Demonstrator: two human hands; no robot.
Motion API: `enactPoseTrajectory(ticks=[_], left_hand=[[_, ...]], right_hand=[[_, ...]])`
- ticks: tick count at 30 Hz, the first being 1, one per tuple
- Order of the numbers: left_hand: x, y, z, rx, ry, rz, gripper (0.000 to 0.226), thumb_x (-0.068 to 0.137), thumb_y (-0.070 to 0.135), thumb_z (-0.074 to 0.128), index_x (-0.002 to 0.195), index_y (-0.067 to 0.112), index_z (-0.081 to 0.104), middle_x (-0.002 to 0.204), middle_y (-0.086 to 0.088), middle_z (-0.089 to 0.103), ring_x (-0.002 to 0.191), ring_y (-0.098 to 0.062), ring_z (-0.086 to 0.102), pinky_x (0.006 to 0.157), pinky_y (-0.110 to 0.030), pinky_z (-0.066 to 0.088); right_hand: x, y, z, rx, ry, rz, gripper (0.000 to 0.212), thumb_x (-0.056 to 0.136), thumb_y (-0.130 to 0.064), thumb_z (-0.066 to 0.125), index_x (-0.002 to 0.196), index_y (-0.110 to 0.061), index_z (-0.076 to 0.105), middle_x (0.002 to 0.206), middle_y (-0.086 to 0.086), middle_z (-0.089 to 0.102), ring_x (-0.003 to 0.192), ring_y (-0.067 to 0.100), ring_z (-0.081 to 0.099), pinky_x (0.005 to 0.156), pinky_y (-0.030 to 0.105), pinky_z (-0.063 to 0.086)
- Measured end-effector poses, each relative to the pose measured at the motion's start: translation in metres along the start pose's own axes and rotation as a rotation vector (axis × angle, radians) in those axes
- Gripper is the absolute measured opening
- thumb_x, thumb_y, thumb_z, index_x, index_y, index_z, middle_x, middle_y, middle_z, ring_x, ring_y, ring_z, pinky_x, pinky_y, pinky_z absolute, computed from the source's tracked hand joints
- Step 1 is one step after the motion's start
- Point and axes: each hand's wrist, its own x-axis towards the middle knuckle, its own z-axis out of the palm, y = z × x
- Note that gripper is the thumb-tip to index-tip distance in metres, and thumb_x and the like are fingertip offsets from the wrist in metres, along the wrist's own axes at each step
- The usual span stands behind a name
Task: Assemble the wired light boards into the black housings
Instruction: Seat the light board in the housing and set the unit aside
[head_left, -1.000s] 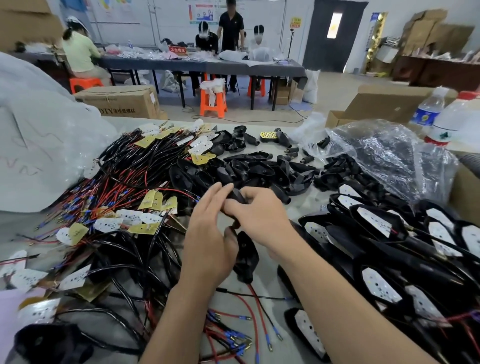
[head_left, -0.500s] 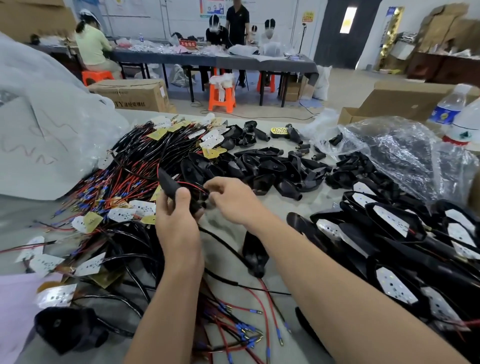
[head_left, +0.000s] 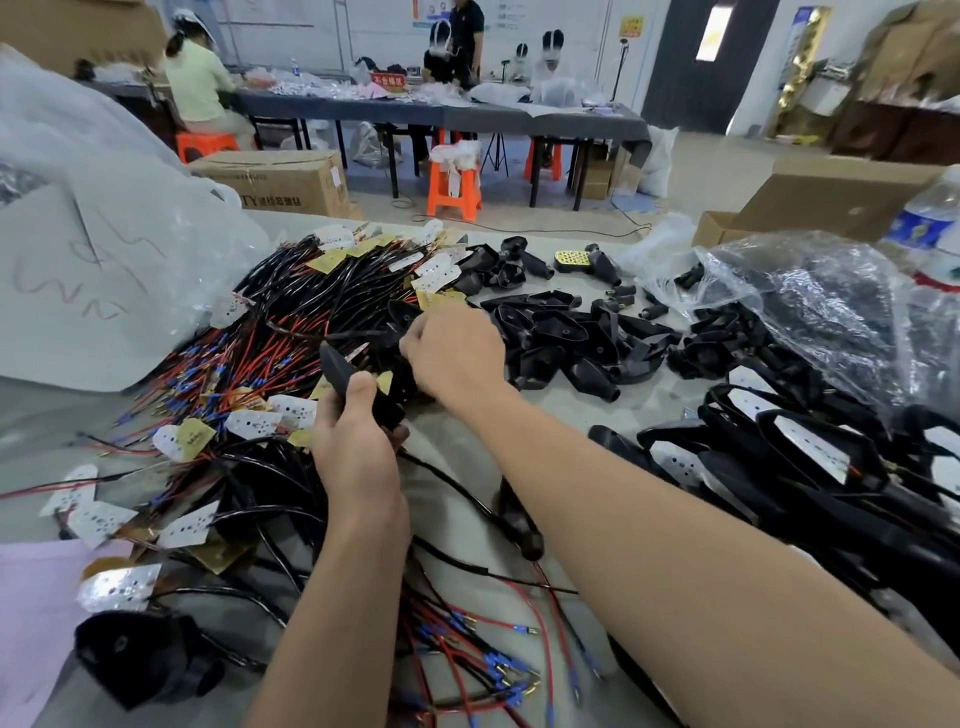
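- The black pointed plastic housing (head_left: 343, 371) is above the tangled wires on the grey table (head_left: 550, 410). The left hand (head_left: 358, 452) holds it, thumb and fingers clamped round its body.
- The right hand (head_left: 457, 353) is just beyond it, its fingers (head_left: 415, 345) curled down into the heap of wired light boards (head_left: 249, 421). Whether they pinch a board or a lead I cannot tell.
- The red and black leads are badly knotted, so pulling one board free would likely drag its neighbours along or strain the joint where wire meets board.
- White and yellow boards lie mixed, so the wrong kind could be picked.
- A stray lead looped round the housing might snag as the board goes in.
- The right forearm crosses above loose wires, close to the stack of finished black lamps with white boards (head_left: 810, 447), and a quick sweep could knock them. The pile of empty black housings (head_left: 571, 338) lies just beside the right hand.
- The brown cardboard box (head_left: 280, 182) shows "TY" and then characters I cannot read.
- The red sign (head_left: 387, 80) on the far table and the blue-labelled water bottle (head_left: 922, 228) carry print too small to read.
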Motion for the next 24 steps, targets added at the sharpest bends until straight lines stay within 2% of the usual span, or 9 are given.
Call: enactPoseTrajectory(ticks=[4,7,9,12,14,16,19,21,24], left_hand=[[-0.005,-0.001,0.001,0.117,-0.069,-0.045,0.009,0.102,0.021,0.059,0.100,0.023,0.067,0.086,0.000,0.064,0.075,-0.016,0.056,0.065,-0.028,0.048],[-0.009,-0.001,0.000,0.212,-0.096,-0.050,0.009,0.103,0.025,0.059,0.100,0.025,0.068,0.088,0.000,0.064,0.076,-0.016,0.057,0.071,-0.032,0.050],[-0.012,0.000,-0.001,0.206,-0.094,-0.026,0.010,0.101,0.027,0.061,0.105,0.024,0.069,0.088,0.002,0.066,0.074,-0.013,0.059,0.069,-0.030,0.052],[-0.017,-0.003,0.001,0.264,-0.172,0.050,0.010,0.097,0.028,0.064,0.097,0.020,0.071,0.081,0.002,0.062,0.070,-0.015,0.056,0.061,-0.029,0.049],[-0.025,-0.006,0.006,0.284,-0.306,0.008,0.013,0.096,0.026,0.065,0.087,0.018,0.070,0.077,0.000,0.064,0.064,-0.015,0.059,0.058,-0.030,0.048],[-0.032,-0.009,0.011,0.260,-0.491,-0.142,0.017,0.098,0.026,0.062,0.093,0.014,0.073,0.086,-0.005,0.073,0.064,-0.016,0.065,0.055,-0.027,0.050],[-0.038,-0.012,0.011,0.293,-0.727,-0.304,0.031,0.094,0.032,0.060,0.111,0.010,0.072,0.108,-0.012,0.078,0.070,-0.018,0.070,0.058,-0.026,0.055],[-0.039,-0.014,0.008,0.318,-0.830,-0.323,0.043,0.087,0.037,0.060,0.117,0.007,0.071,0.110,-0.012,0.077,0.076,-0.020,0.071,0.062,-0.028,0.057],[-0.039,-0.016,0.005,0.305,-0.904,-0.305,0.040,0.088,0.037,0.058,0.112,0.011,0.077,0.104,-0.011,0.075,0.083,-0.022,0.072,0.068,-0.031,0.056]], right_hand=[[-0.015,0.001,-0.061,0.790,0.093,0.209,0.007,0.080,-0.019,0.079,0.072,-0.020,0.080,0.069,-0.009,0.069,0.074,0.009,0.063,0.081,0.035,0.057],[-0.040,0.019,-0.100,1.187,0.128,0.246,0.022,0.087,-0.009,0.073,0.067,-0.016,0.078,0.060,-0.002,0.060,0.051,0.009,0.049,0.050,0.020,0.044],[-0.064,0.041,-0.111,1.318,0.127,0.276,0.034,0.091,-0.006,0.069,0.061,-0.021,0.076,0.058,0.000,0.059,0.047,0.010,0.045,0.044,0.018,0.036],[-0.103,0.076,-0.110,1.385,0.088,0.261,0.037,0.096,-0.005,0.062,0.065,-0.021,0.073,0.062,0.004,0.062,0.048,0.012,0.049,0.043,0.019,0.038],[-0.122,0.092,-0.107,1.364,0.056,0.228,0.038,0.099,-0.005,0.059,0.068,-0.022,0.072,0.065,0.007,0.065,0.048,0.013,0.054,0.044,0.019,0.039],[-0.131,0.101,-0.103,1.322,0.045,0.211,0.041,0.099,-0.001,0.057,0.069,-0.023,0.073,0.069,0.010,0.068,0.052,0.015,0.060,0.047,0.019,0.043],[-0.133,0.104,-0.102,1.299,0.074,0.165,0.030,0.097,0.005,0.055,0.080,-0.015,0.068,0.074,0.013,0.071,0.060,0.020,0.065,0.052,0.019,0.048],[-0.133,0.105,-0.100,1.192,0.080,0.116,0.023,0.095,0.006,0.058,0.083,-0.011,0.068,0.073,0.012,0.070,0.061,0.017,0.063,0.055,0.018,0.048],[-0.135,0.104,-0.093,0.909,0.076,0.057,0.019,0.088,0.000,0.069,0.076,-0.014,0.073,0.069,0.006,0.068,0.064,0.011,0.057,0.062,0.019,0.046]])
